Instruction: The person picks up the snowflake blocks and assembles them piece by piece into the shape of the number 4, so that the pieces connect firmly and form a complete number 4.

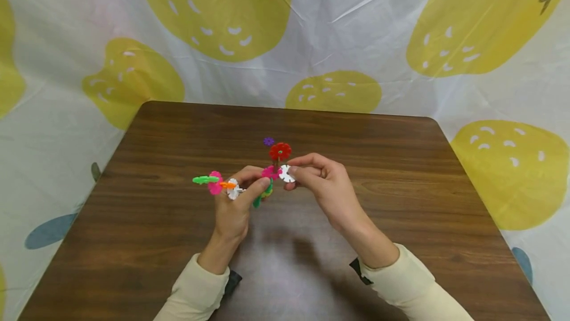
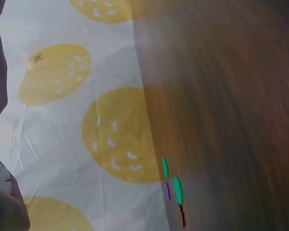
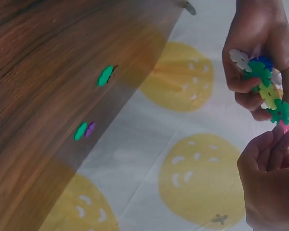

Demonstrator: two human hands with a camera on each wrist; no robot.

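Backdrop: white cloth (image 1: 387,29) printed with big yellow fruit shapes hangs behind and around a dark wooden worktop (image 1: 401,212).
Head view, left hand: the left hand (image 1: 233,207) is above the worktop, fingers curled around a cluster of snowflake discs (image 1: 222,185); green, pink, orange and white discs stick out to its left, and more pink and green ones show between its fingertips.
Head view, right hand: the right hand (image 1: 325,182) is just beside the left, thumb and forefinger pinching a white disc (image 1: 286,173) that touches the cluster's pink end.
Head view, beyond the hands: a red disc (image 1: 280,151) stands up just past the fingertips on what looks like a stem of the cluster; a purple disc (image 1: 268,141) lies a little farther away on the worktop.
Head view, sleeves: cream cuffs (image 1: 196,291) cover both wrists.
Left wrist view: blurred; the worktop edge (image 2: 149,134) runs against the cloth, and green discs (image 2: 177,190) and a purple one appear edge-on near that edge. Only a scrap of finger and a white disc show at the left border.
Right wrist view: the left hand (image 3: 262,53) grips a chain of white, green, blue and yellow discs (image 3: 265,86), while the right hand's fingers (image 3: 267,154) are bent close under its lower end. Small green pieces (image 3: 105,75) and a purple one are reflected in or lying on the worktop, well apart from both hands.
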